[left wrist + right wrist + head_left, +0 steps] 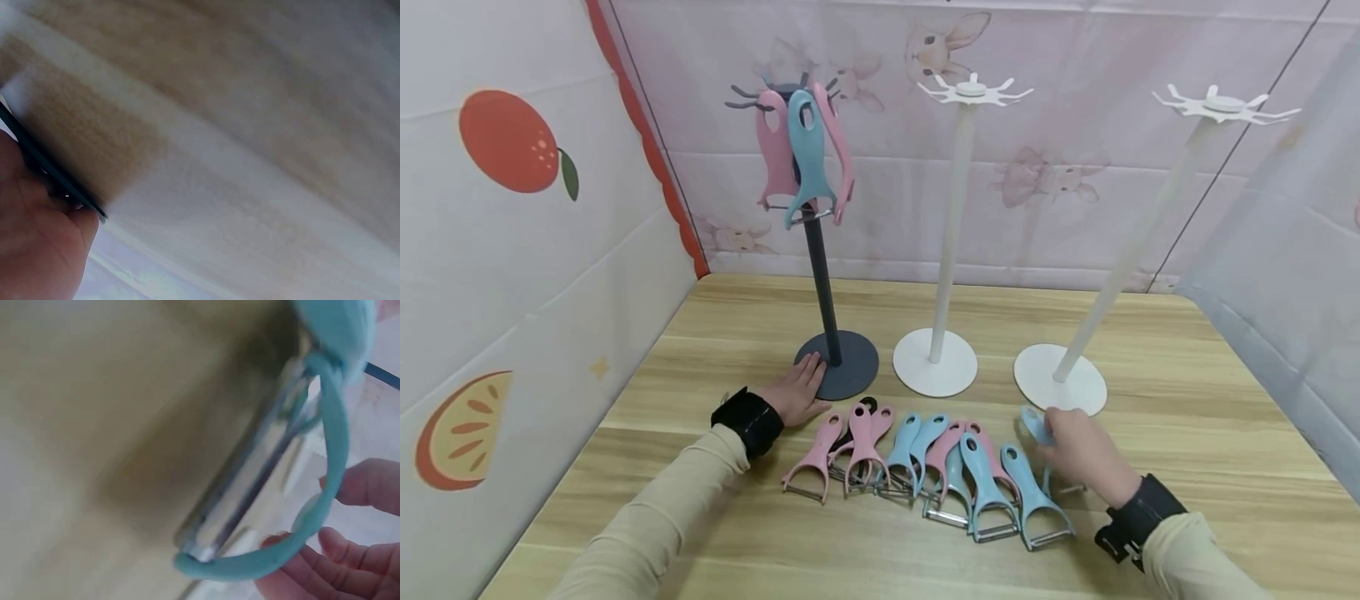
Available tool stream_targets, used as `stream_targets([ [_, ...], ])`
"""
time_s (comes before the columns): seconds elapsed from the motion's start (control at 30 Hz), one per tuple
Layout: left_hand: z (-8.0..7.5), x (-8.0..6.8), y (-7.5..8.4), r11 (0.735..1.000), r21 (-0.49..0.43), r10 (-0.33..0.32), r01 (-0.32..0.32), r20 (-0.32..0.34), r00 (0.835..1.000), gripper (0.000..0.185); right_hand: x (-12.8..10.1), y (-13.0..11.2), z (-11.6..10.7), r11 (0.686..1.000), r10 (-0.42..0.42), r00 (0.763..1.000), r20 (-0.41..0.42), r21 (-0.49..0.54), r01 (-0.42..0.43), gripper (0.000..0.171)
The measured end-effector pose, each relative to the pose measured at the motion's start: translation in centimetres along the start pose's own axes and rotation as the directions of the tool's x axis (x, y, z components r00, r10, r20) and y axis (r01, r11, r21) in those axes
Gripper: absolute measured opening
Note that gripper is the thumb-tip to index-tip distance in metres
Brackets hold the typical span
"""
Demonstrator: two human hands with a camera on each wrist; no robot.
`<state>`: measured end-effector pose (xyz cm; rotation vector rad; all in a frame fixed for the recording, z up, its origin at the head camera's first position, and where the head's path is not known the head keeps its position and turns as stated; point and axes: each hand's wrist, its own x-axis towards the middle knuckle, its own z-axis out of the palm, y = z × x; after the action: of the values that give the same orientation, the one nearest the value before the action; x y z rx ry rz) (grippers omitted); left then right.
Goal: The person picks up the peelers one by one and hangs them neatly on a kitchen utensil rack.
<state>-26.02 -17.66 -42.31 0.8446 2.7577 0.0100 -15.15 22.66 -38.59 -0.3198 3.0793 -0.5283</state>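
Note:
My left hand (801, 392) lies flat with straight fingers on the round base of a dark grey hook stand (850, 362). Pink and blue peelers (807, 154) hang from the stand's top hooks. In the left wrist view the left hand (37, 244) sits against the thin dark edge of the stand's base (50, 169). My right hand (1075, 454) grips a blue peeler (1036, 425) just above the table, at the right end of a row of peelers. Close up, that blue peeler (250, 469) shows its metal blade, with my fingers (369, 481) curled beside it.
Several pink peelers (820, 446) and blue peelers (985, 487) lie in a row on the wooden table (1187, 400). Two white hook stands (935, 362) (1060, 379) with bare hooks stand right of the dark one. Fabric walls close in the left, back and right.

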Motion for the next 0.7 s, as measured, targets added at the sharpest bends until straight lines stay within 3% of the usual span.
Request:
stream_targets([
  [0.23, 0.2, 0.0, 0.0, 1.000, 0.013, -0.012, 0.012, 0.002, 1.000, 0.067, 1.9, -1.7, -1.6, 0.992, -0.116, 0.982, -0.152, 0.041, 0.123, 0.012],
  [0.4, 0.2, 0.2, -0.3, 1.000, 0.011, -0.011, 0.011, 0.006, 1.000, 0.069, 4.1, -4.2, -2.7, 0.959, -0.220, 0.938, -0.270, 0.114, 0.258, 0.012],
  [0.53, 0.7, 0.5, -0.7, 1.000, 0.012, -0.008, 0.008, 0.004, 1.000, 0.070, 5.9, -6.9, -4.2, 0.902, -0.264, 0.912, -0.315, 0.255, 0.349, 0.014],
  [0.7, 1.1, 0.7, -0.8, 1.000, 0.012, -0.004, 0.004, -0.009, 1.000, 0.070, 8.3, -10.2, -6.3, 0.789, -0.263, 0.890, -0.372, 0.448, 0.421, 0.019],
])
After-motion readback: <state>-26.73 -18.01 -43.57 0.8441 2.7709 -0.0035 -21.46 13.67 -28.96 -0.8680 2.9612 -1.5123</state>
